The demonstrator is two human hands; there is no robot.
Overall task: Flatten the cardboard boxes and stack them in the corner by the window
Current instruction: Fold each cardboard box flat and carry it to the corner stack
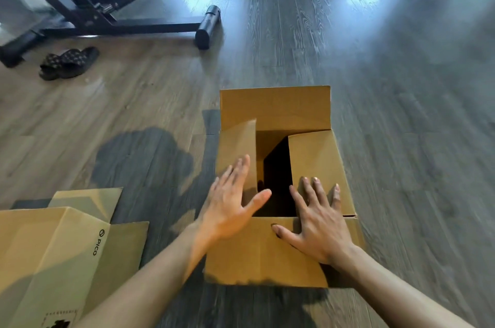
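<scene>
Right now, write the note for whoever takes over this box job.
Left hand: open, fingers straight over the left flap of the open box. No grip.
Right hand: open, flat on the right flap and near flap.
The box stands on the floor, far flap up, still unflattened.
A second box, printed PICO, lies collapsed at lower left.
Left: flatten the open box, carry both to the window corner, which is not in view.

Flattened box (53, 260) cut off; open box (276, 110) interior dark.
</scene>
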